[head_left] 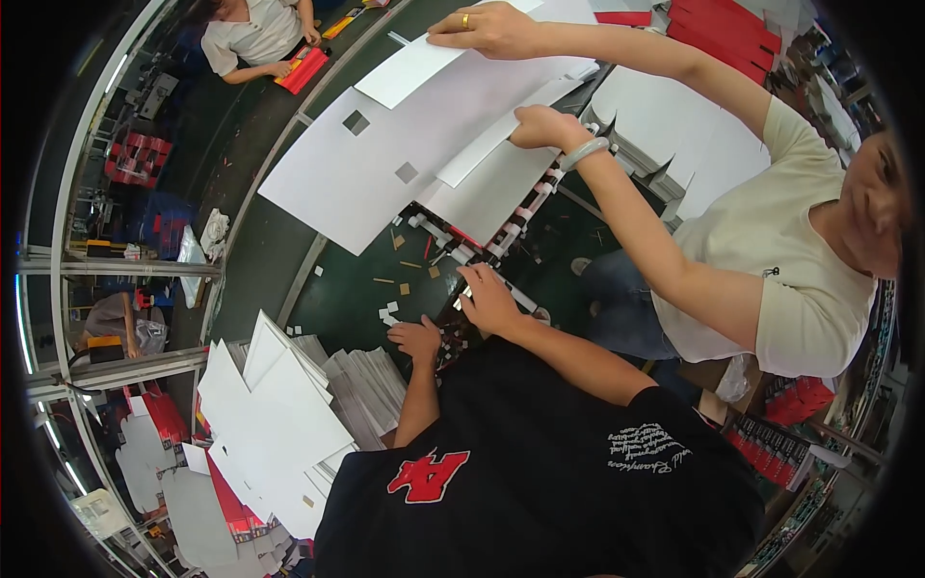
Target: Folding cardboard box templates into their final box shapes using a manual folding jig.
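My left hand point(416, 339) is open with fingers spread, beside small white scraps point(387, 312) and the edge of a stack of card. Fingers extended, my right hand point(488, 301) rests at the near end of a metal frame with white rollers point(513, 229). I see nothing held in either hand. Beyond them, a large white cardboard sheet point(337, 183) with two square holes lies over the frame. A co-worker's upper hand point(491, 29) and lower hand point(549, 127) press its two long flaps inward.
Flat white card blanks point(260, 414) are piled at my left. More white sheets point(646, 116) lie beyond the frame, with red card point(723, 37) behind. Scraps litter the green floor point(361, 299). Another person point(252, 39) handles a red box point(303, 70) far left.
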